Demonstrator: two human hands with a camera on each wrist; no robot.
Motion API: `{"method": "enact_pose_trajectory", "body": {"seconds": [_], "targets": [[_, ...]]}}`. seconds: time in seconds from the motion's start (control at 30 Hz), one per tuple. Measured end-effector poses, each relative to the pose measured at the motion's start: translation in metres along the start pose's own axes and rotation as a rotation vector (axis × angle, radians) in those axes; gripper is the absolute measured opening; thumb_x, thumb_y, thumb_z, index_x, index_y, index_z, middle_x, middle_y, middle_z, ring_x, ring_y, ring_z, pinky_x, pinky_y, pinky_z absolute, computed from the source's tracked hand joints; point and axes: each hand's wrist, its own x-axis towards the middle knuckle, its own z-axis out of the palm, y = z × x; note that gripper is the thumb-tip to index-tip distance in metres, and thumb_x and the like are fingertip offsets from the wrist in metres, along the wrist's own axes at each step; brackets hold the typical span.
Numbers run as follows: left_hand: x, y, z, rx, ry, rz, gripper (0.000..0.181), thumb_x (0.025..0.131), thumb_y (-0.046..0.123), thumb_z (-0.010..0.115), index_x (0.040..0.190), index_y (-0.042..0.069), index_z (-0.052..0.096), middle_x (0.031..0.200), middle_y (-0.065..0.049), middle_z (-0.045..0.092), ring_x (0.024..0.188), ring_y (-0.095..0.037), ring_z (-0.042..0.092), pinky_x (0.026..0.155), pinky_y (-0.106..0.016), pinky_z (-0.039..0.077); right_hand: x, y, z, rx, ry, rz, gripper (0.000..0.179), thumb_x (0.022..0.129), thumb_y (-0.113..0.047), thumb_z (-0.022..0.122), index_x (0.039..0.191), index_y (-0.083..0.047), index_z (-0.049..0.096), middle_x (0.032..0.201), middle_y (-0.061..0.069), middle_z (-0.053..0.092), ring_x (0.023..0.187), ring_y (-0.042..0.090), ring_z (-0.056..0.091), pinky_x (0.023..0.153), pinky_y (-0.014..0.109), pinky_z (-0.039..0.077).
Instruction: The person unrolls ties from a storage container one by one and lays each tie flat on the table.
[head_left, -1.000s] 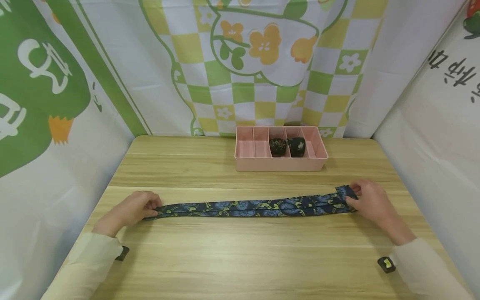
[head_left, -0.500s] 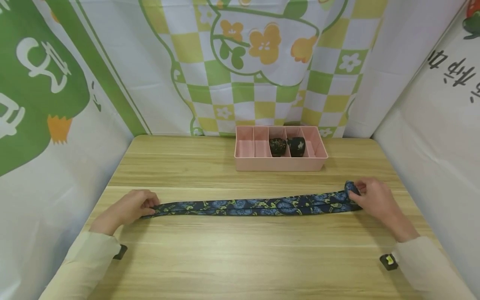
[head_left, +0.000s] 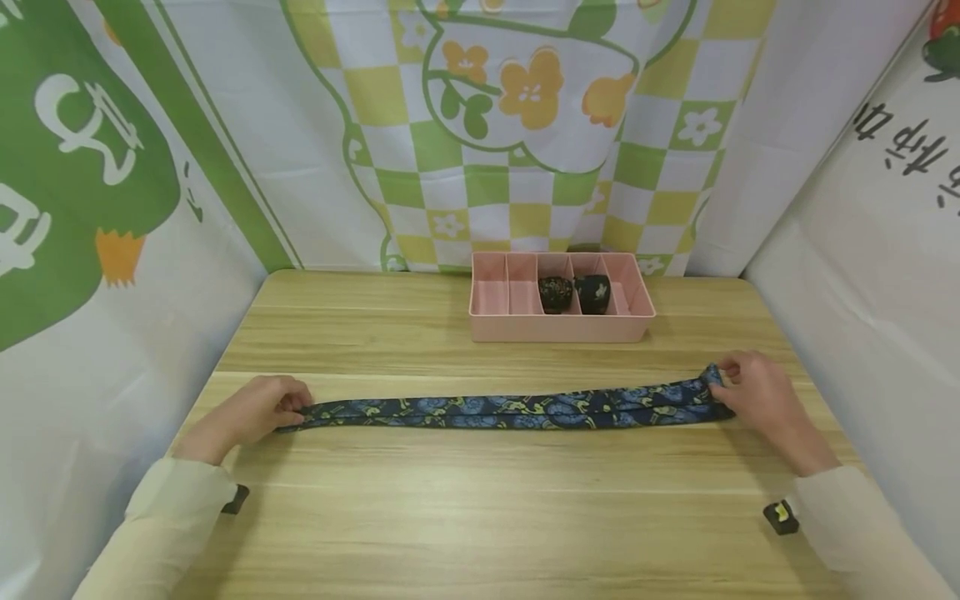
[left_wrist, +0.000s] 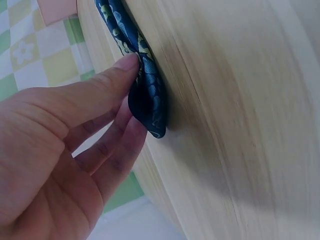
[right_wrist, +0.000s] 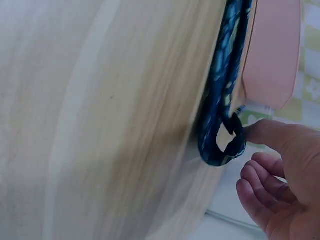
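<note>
fingers (left_wrist: 115, 157) loosely curled, both hands (head_left: 261, 410) (head_left: 759, 396) pinch patterned fabric (head_left: 517, 412)

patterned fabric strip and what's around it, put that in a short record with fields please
strip: patterned fabric strip, dark blue with lighter blue and yellow-green, stretched left to right, wider towards the right
surface: wooden table
left hand: pinches the narrow end
right hand: holds the wide end, which curls into a loop
box: pink divided box, beyond the strip
contents: two dark bundles, third and fourth compartments from left
</note>
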Motion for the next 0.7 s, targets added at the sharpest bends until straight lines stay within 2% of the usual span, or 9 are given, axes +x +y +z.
{"method": "enact_pose_trajectory", "body": {"seconds": [0.17,0.33,0.4,0.57,0.7], "targets": [[0.000,-0.008,-0.002,-0.005,-0.010,-0.007,0.016,0.088,-0.002,0.080,0.100,0.006,0.074,0.093,0.000,0.073,0.080,-0.009,0.064,0.071,-0.027,0.057,-0.001,0.003,0.002,0.007,0.022,-0.003,0.033,0.088,-0.011,0.082,0.107,0.014,0.070,0.098,0.032,0.072,0.087,0.044,0.072,0.079,0.059,0.060],[0.001,-0.008,-0.003,0.005,-0.013,-0.013,0.015,0.088,-0.001,0.080,0.100,0.006,0.074,0.092,0.001,0.072,0.080,-0.008,0.063,0.071,-0.027,0.056,-0.002,-0.004,0.007,-0.063,0.047,-0.018,0.048,0.089,-0.033,0.085,0.104,0.010,0.071,0.095,0.028,0.073,0.085,0.039,0.071,0.077,0.059,0.059],[0.001,-0.007,-0.004,0.010,-0.010,-0.015,0.015,0.088,-0.002,0.080,0.100,0.006,0.074,0.091,0.001,0.072,0.080,-0.008,0.063,0.071,-0.027,0.056,-0.002,-0.006,0.008,-0.083,0.043,-0.019,0.052,0.087,-0.036,0.086,0.105,0.011,0.071,0.095,0.027,0.072,0.085,0.039,0.069,0.076,0.059,0.058],[0.001,-0.006,-0.004,-0.004,-0.014,-0.019,0.015,0.088,-0.003,0.079,0.100,0.005,0.074,0.092,0.000,0.073,0.080,-0.008,0.064,0.071,-0.026,0.056,-0.002,-0.003,0.006,-0.053,0.060,0.035,0.043,0.089,-0.019,0.083,0.114,0.012,0.068,0.103,0.032,0.067,0.090,0.044,0.067,0.076,0.060,0.057],[0.001,-0.005,-0.003,-0.005,-0.017,-0.020,0.014,0.088,-0.003,0.079,0.099,0.005,0.074,0.092,-0.001,0.073,0.080,-0.008,0.065,0.071,-0.026,0.057,-0.003,0.005,0.000,-0.067,0.142,0.026,0.039,0.086,-0.007,0.082,0.115,0.013,0.067,0.104,0.035,0.067,0.091,0.048,0.067,0.077,0.062,0.055]]}}
